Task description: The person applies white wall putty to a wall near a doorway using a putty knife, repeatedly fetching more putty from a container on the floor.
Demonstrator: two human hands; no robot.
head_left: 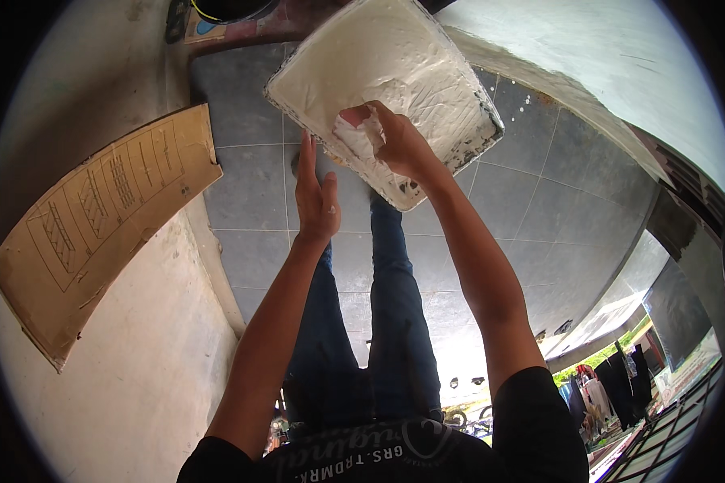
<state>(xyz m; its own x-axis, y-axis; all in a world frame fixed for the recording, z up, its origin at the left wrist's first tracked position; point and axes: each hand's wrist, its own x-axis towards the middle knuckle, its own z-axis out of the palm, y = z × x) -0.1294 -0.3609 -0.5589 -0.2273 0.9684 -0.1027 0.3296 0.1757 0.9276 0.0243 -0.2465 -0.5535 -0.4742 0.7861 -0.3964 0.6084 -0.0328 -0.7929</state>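
grey tiled floor (250,193) beneath | flat brown cardboard sheet (97,217) leaning on pale wall at left | square white-coated tray of thick white paste (395,72) raised above floor | right hand (399,145) at tray's near edge, fingers closed on a lump of paste | left hand (314,197) just under tray, fingers straight, holding nothing

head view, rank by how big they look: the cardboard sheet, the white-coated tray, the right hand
1. cardboard sheet and tray: both look similarly large, and the fisheye bend makes ranking unsure.
2. right hand: clearly smallest, resting on the tray.
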